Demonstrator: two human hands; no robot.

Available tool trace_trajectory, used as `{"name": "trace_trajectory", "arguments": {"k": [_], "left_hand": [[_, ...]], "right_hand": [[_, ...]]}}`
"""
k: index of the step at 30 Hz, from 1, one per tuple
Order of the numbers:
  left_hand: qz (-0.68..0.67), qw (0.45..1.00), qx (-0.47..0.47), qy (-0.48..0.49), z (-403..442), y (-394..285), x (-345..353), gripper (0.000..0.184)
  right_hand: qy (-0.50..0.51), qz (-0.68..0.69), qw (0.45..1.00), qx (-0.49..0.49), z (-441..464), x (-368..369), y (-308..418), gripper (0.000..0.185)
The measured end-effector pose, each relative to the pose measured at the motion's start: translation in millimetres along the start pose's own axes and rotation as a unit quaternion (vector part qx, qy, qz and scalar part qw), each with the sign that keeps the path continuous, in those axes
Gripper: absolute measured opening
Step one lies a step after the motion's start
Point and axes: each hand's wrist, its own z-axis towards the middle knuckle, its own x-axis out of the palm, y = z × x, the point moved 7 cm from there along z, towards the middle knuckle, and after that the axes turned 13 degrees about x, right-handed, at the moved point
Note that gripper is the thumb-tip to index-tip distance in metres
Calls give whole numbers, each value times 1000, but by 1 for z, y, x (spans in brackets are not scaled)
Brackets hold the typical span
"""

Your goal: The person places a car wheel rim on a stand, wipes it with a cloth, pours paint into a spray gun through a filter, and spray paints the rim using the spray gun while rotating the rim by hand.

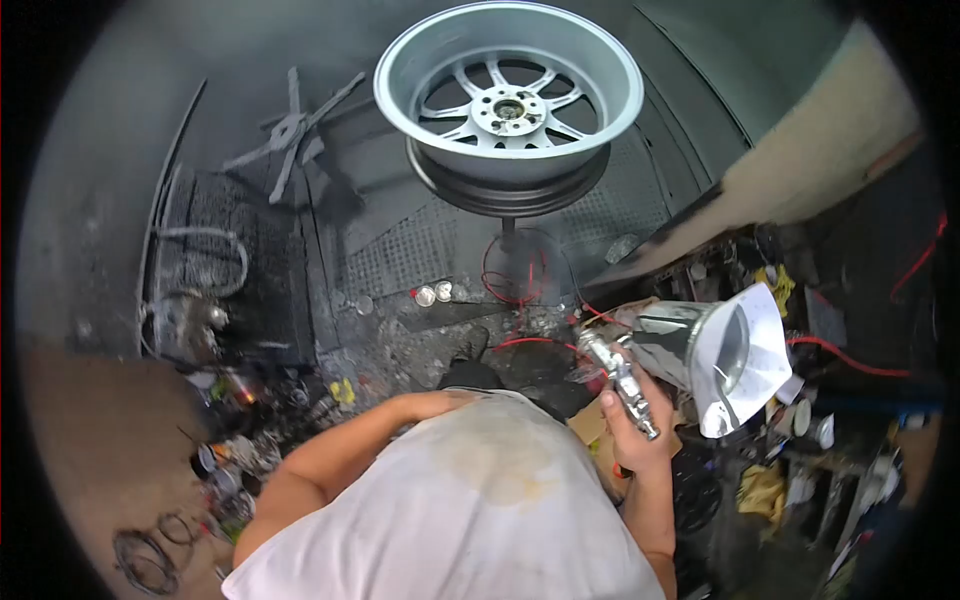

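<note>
My right hand [640, 425] is wrapped round a metal spray gun [620, 380], held out to the right of my body. Just beyond my fingers is a shiny cup-like container [668, 335] with a wide, pale flared rim [768, 345]; whether it is joined to the gun I cannot make out. My left hand [440, 403] lies against my waist at the edge of the white shirt [480, 490], its fingers hidden. Ahead of me a silver wheel rim [510, 155] sits face-up on a stand, with a darker rim [510, 200] beneath it.
A red hose [540, 341] runs across the floor. A grey cross-shaped stand [288, 130] is at the far left. Two small cans [434, 294] sit on the dirty floor. Clutter crowds the shelves [810, 460] at right and the floor [235, 470] at left.
</note>
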Motion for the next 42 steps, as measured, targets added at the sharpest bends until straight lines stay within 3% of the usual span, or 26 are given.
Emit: {"name": "trace_trajectory", "arguments": {"k": [4, 5, 6, 7, 11, 15, 17, 18, 19, 20, 21, 22, 23, 25, 26, 27, 28, 31, 33, 35, 37, 42], "left_hand": [[-39, 996, -84, -3, -8, -59, 4, 63], [-50, 993, -105, 0, -14, -61, 8, 63], [1, 999, -21, 26, -14, -51, 14, 68], [-2, 1000, -17, 20, -9, -56, 18, 68], [-41, 995, -84, -36, 10, -143, -16, 69], [-111, 984, -137, -27, 17, -174, -79, 66], [-91, 971, -186, -115, 14, -171, -133, 57], [-51, 959, -193, -202, 9, -157, -165, 54], [-20, 947, -166, -274, 3, -138, -202, 52], [-81, 923, -176, -334, 8, -180, -229, 52], [-102, 906, -134, -387, -3, -136, -268, 56], [-83, 866, -155, -467, -10, -138, -303, 59], [-85, 859, -123, -489, -11, -149, -336, 64], [-133, 767, -110, -617, -29, -114, -408, 67], [-132, 776, -108, -608, -27, -112, -436, 67], [-186, 743, -103, -635, -28, -106, -459, 69], [-239, 706, -103, -658, -29, -96, -477, 72], [-290, 772, -54, -563, -7, -62, -533, 79], [-289, 786, -51, -544, 12, -68, -553, 81], [-282, 800, -24, -530, 28, -84, -569, 77], [-285, 800, -48, -526, 31, -79, -591, 65], [-319, 806, -48, -497, 33, -56, -618, 49]], "right_hand": [[-76, 22, 997, -20, 4, -41, -12, 51], [-93, 23, 994, -62, 7, -50, -14, 54], [-126, 20, 990, -62, 10, -59, -17, 53], [-162, 19, 985, -62, 12, -67, -20, 52], [-164, 28, 986, -4, 14, -70, -24, 50], [13, 58, 996, 62, 12, -24, -13, 62], [94, 101, 988, 66, 13, -1, 4, 62], [87, 105, 989, 63, 17, 0, 11, 62], [142, 106, 981, 74, 22, 11, 17, 63], [197, 107, 971, 83, 26, 23, 24, 63], [188, 111, 973, 79, 34, 29, 33, 63], [204, 114, 968, 88, 41, 39, 42, 68], [219, 117, 964, 98, 48, 49, 52, 72], [221, 119, 961, 116, 66, 59, 80, 71], [234, 116, 962, 82, 78, 68, 100, 67], [247, 112, 961, 48, 90, 75, 121, 64], [219, 71, 972, 56, 104, 75, 145, 64], [118, 14, 990, 82, 145, 69, 204, 61], [36, -18, 999, 30, 177, 55, 220, 60], [-70, -13, 993, 94, 194, 34, 225, 60], [-125, -48, 987, 84, 213, 17, 231, 60], [-154, -82, 981, 86, 232, -12, 228, 52]]}}
